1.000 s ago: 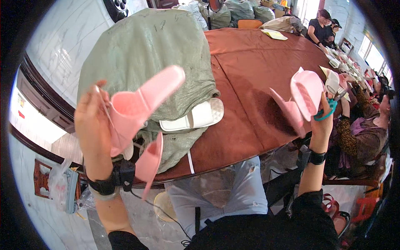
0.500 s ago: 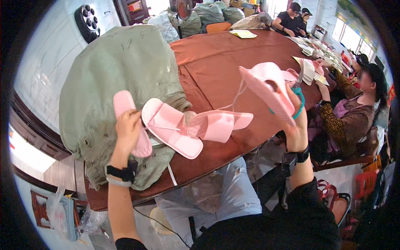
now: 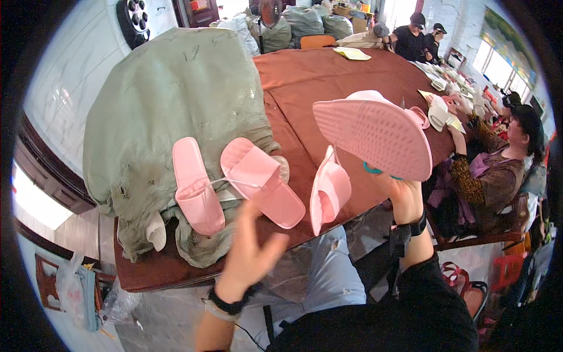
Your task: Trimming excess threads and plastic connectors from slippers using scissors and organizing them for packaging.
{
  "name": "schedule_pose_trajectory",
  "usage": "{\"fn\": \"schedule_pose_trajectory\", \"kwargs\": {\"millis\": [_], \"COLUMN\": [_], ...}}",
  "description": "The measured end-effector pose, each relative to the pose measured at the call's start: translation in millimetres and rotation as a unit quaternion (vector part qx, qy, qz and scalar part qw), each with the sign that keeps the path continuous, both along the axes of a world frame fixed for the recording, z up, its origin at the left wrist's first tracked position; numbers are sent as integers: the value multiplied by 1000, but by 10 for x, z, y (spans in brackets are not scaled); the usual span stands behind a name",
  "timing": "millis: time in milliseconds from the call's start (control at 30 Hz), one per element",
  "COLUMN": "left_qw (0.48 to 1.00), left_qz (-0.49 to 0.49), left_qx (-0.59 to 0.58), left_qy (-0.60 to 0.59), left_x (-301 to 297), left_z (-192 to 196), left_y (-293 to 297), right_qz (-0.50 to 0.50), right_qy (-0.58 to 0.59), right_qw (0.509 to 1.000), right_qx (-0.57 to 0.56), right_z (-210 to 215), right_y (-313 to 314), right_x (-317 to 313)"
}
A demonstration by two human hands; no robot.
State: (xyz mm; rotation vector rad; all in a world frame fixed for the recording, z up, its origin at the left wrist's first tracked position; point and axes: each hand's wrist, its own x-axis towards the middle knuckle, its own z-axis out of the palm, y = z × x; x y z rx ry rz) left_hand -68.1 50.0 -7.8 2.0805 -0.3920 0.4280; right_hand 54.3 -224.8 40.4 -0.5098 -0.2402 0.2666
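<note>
My right hand (image 3: 402, 196) grips a pink slipper (image 3: 375, 132), its textured sole turned toward me. A teal loop (image 3: 370, 169) shows beside the fingers. A little short of the other slippers, my left hand (image 3: 249, 252) is blurred, with fingers apart and nothing visible in it. Two pink slippers lie near the table's front edge, joined by a thin pale cord: one (image 3: 200, 218) on the sack's edge, another (image 3: 284, 205) to its right. A further pink slipper (image 3: 334, 190) stands tilted on its side, below the held one.
A large grey-green sack (image 3: 182, 88) covers the left of the brown-covered table (image 3: 293, 76). A pale slipper-like piece (image 3: 156, 232) pokes out at its lower edge. At right sits a co-worker (image 3: 498, 158) handling slippers; more slippers (image 3: 454, 79) are heaped behind. A yellow paper (image 3: 352, 54) lies far back.
My left hand has let go of the leftmost slipper and moved right and nearer me. The slipper in my right hand has turned its sole toward me. The other slippers have shifted apart.
</note>
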Motion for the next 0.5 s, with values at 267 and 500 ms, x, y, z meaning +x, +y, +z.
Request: {"fn": "schedule_pose_trajectory", "kwargs": {"millis": [267, 500], "left_qw": [924, 832], "left_qz": [86, 221], "left_qx": [-370, -507], "left_qy": [38, -35], "left_x": [186, -171], "left_z": [-662, -551], "left_y": [-527, 10], "right_qz": [-411, -332], "right_qy": [-419, -387], "right_qw": [430, 367], "right_qx": [-686, -778], "right_z": [-9, -185], "right_y": [186, -155], "right_x": [-379, -472]}}
